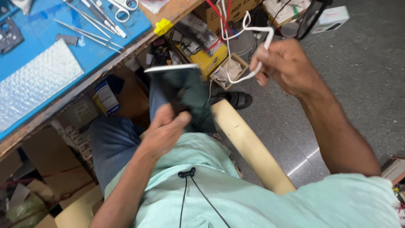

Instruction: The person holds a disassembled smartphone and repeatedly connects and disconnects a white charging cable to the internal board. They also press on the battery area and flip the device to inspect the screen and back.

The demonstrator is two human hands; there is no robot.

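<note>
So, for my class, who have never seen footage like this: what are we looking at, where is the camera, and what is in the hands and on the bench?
There is one picture, from a camera worn on a seated person's head, looking down. No machine: two bare hands. The left hand grips a dark flat tablet over the lap. The right hand holds a looped white cable, raised to the side. At upper left, a workbench with a blue mat carries tweezers, scissors and a bubble-wrap sheet. Boxes and clutter sit beneath.
</note>
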